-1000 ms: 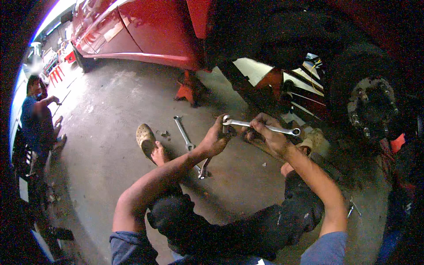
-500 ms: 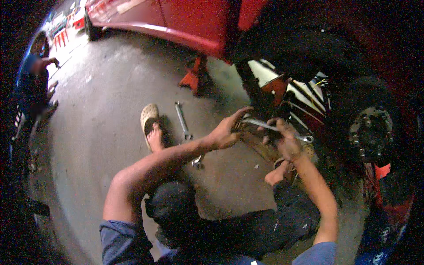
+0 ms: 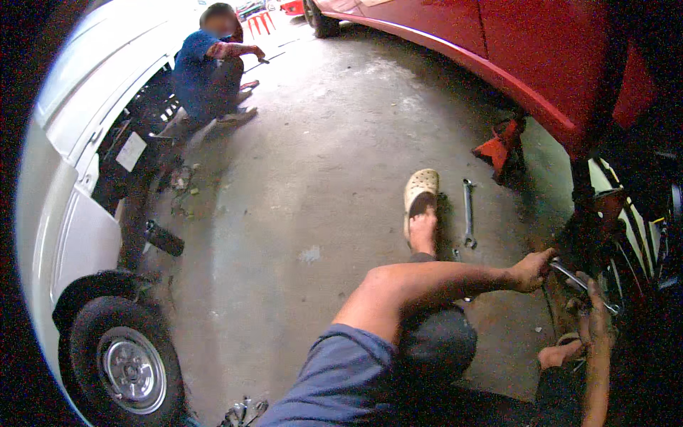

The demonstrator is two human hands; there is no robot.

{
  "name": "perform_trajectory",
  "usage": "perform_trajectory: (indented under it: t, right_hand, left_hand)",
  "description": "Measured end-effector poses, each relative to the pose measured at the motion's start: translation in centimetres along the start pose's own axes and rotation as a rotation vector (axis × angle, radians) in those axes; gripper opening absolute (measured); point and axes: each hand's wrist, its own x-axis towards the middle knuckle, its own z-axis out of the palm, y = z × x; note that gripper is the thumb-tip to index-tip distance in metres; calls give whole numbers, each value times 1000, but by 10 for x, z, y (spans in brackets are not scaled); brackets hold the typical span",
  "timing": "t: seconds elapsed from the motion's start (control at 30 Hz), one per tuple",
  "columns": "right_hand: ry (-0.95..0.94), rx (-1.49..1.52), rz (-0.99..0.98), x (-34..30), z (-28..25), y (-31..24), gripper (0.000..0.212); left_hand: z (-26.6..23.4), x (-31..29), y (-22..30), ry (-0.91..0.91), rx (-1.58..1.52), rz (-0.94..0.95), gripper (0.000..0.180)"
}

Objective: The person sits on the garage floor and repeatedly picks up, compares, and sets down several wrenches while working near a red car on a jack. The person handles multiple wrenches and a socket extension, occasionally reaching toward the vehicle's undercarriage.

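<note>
A silver combination wrench [image 3: 570, 273] is held slantwise between my hands at the right, beside the dark parts under the red car. My left hand [image 3: 532, 271] is closed at its upper left end, with the fingertips partly hidden. Closer to the ring end, my right hand [image 3: 595, 302] has its fingers curled about the shaft; they are dim and blurred. On the concrete floor, beside my beige clog [image 3: 421, 191], lies another combination wrench [image 3: 468, 215]. Part of a further metal tool shows around my left forearm, mostly hidden by it.
A red jack stand [image 3: 501, 148] stands near the sill of the raised red car [image 3: 526, 64]. At the left is a white vehicle [image 3: 85, 213] with a wheel [image 3: 131, 370] and a dark cylinder [image 3: 163, 238] near it. A person [image 3: 206, 67] squats at the far left.
My view has swung left, so my hands and the wrench appear farther right, and the white vehicle has come into sight. Both hands stay at the wrench.
</note>
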Motion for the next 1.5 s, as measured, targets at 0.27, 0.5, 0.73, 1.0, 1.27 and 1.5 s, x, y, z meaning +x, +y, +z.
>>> perform_trajectory:
  t: [0.27,0.5,0.73,1.0,1.27,1.5]
  right_hand:
    - [-44,80,15,22,-27,23,37]
    - [15,165,-103,14,-14,20,37]
    - [-75,321,-125,28,-37,28,32]
    - [-167,-88,-69,14,-53,30,39]
    - [-155,-109,-223,-8,-48,24,41]
    - [-68,131,-254,-11,-20,24,32]
  left_hand:
    - [-9,3,22,54,-201,-90,46]
    - [-13,21,50,143,-858,-300,51]
    - [-27,29,59,160,-909,-567,32]
    - [-28,2,44,-193,-696,-572,32]
    - [-39,-1,77,-236,-733,-472,33]
    - [-29,-9,96,-135,-744,-353,32]
